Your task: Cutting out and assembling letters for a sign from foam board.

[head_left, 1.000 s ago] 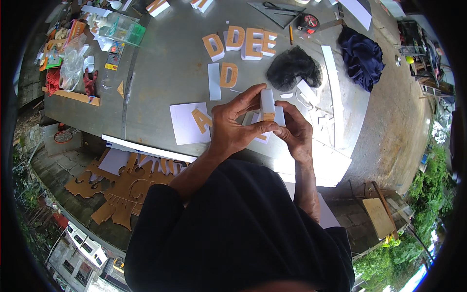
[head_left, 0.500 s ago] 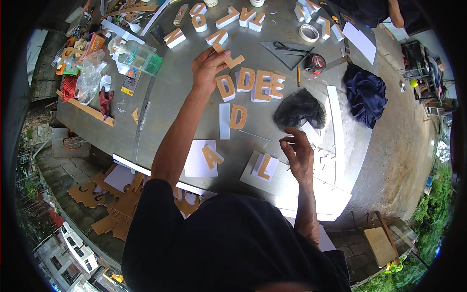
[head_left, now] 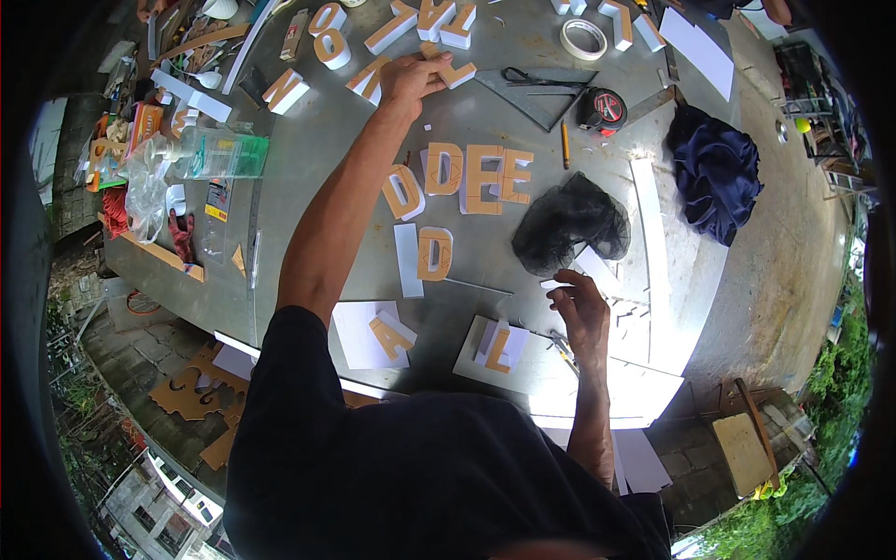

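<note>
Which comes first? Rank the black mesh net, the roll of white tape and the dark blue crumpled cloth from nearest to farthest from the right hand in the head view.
1. Black mesh net: just above the right hand, toward the table's middle.
2. Dark blue crumpled cloth: up and to the right, near the table's right edge.
3. Roll of white tape: farthest, at the far top of the table.

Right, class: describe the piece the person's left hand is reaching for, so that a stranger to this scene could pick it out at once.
Start at the grey worktable and go to its far edge, above the row of orange-faced foam letters. There the left hand rests on a foam letter piece, orange on top with white sides. Unlike its neighbours lying free, it alone sits under fingers.
</note>
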`<state>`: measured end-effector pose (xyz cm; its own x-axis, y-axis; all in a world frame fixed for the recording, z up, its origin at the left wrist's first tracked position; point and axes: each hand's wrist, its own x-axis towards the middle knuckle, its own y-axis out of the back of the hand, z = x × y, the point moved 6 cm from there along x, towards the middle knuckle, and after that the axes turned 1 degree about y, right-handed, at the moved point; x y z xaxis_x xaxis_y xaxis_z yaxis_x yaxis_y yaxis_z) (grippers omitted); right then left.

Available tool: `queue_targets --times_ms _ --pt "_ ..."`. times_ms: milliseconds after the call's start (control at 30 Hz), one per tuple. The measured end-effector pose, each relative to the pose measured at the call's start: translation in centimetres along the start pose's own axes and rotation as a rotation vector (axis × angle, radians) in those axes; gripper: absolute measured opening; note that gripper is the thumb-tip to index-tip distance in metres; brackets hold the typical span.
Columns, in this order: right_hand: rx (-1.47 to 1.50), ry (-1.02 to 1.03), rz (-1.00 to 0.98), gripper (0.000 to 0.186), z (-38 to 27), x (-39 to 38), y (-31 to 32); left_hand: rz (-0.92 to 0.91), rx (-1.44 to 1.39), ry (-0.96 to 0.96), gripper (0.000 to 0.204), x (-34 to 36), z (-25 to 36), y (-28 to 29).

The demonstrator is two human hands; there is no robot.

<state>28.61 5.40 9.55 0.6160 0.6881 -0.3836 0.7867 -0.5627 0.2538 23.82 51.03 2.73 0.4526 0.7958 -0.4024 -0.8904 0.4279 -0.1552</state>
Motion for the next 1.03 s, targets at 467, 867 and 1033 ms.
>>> queue_targets --times_ms 467,867,1033 --pt "0.058 -0.047 -0.023 0.036 0.6 1.3 0.7 0.306 -0.459 0.163 0.046 4.4 -3.4 -10.1" --pt "0.048 -0.069 -0.049 0.037 1.2 1.1 0.5 0.478 -0.647 0.198 0.05 3.7 -2.4 -14.0" --pt "0.041 -0.066 -0.043 0.038 1.0 1.3 0.5 0.441 -0.731 0.217 0.053 6.7 -3.2 -13.5"
